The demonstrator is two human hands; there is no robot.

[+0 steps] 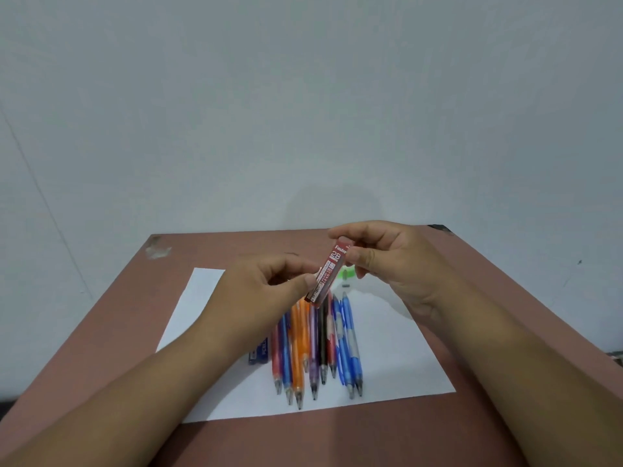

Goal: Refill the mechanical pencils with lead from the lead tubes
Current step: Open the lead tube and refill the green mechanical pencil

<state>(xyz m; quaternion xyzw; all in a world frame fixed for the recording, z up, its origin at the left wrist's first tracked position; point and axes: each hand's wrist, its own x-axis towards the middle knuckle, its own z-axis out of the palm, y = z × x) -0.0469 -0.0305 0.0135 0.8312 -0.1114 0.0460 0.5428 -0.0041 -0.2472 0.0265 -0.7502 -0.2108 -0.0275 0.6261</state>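
Both hands raised over the pencils (pixel 317 345), left grip (pixel 269 284) and right grip (pixel 384 257) pinching the red lead tube (pixel 328 271)

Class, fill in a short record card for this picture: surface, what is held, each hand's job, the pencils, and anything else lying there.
Surface: white paper sheet on a reddish-brown table
Held: red lead tube marked 2B, tilted, above the pencils
Left hand: pinches the tube's lower end
Right hand: grips the tube's upper end
Pencils: row of mechanical pencils on the paper, tips toward the person
Also: blue lead tube beside the row, partly hidden by the left forearm
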